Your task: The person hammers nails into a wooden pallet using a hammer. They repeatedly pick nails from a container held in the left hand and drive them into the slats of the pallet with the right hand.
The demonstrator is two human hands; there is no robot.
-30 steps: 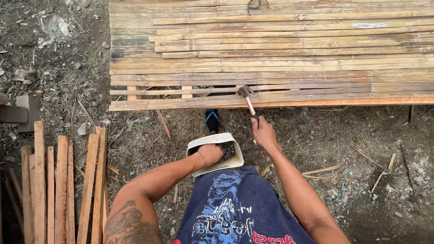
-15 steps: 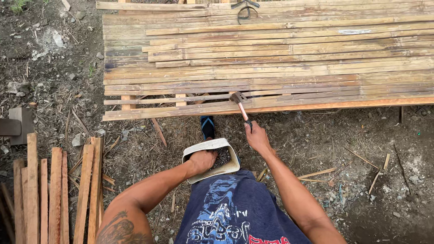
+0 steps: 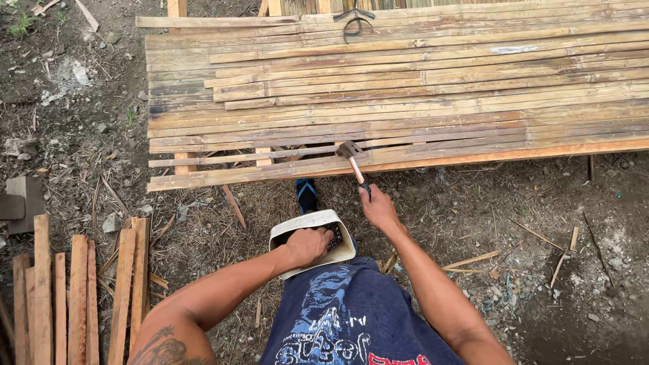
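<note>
Right hand (image 3: 378, 208) fist closed round hammer (image 3: 354, 162), head on bamboo slats (image 3: 405, 88), left hand (image 3: 307, 245) fingers curled inside white tub (image 3: 301, 225), contents unclear

An outdoor work yard, the kind where rough carpentry is done on bare earth. The ground (image 3: 554, 223) is dark soil strewn with stones, dry grass and wood splinters. A wide panel of split bamboo slats (image 3: 405, 88) lies flat on wooden crosspieces, a loop of dark wire (image 3: 356, 20) resting on it. A stack of sawn reddish boards (image 3: 74, 290) lies on the dirt nearby, beside a few offcuts.
</note>
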